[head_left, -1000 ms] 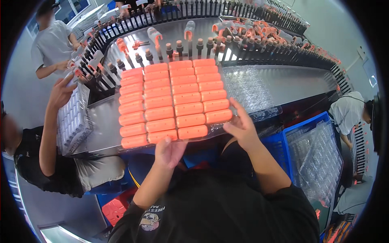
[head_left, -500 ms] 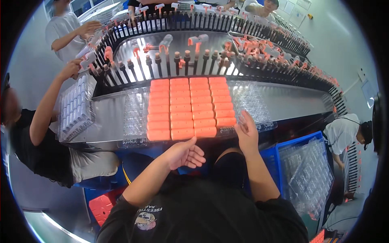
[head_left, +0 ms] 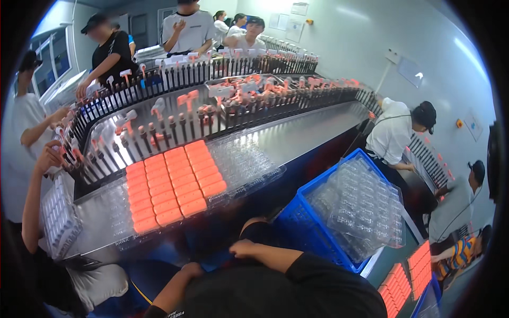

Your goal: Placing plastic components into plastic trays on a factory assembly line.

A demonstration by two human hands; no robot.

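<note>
Along the near side of the metal work table, a block of orange pieces lies in four columns, set at a slant in view; the rightmost column ends short of the others. Clear moulded plastic shows on both sides of the block: one sheet at its left, another at its right, the latter reaching out over the table edge. Both of the wearer's hands are low, near the body and well apart from the orange pieces. Right hand: fingers curled in to a loose fist, close to the dark-clothed knee; whether anything is inside cannot be told. Left hand: near the front of the black shirt, fingers hidden, so open or closed cannot be told. To the right, a blue crate stands tilted in view, loaded with clear trays, the topmost overhanging its rim. Beyond the orange block runs a row of black pegs, and past it a heap of orange and grey parts. At far left, a co-worker's hand is raised at the pegs, above a tray of pale parts.
</note>
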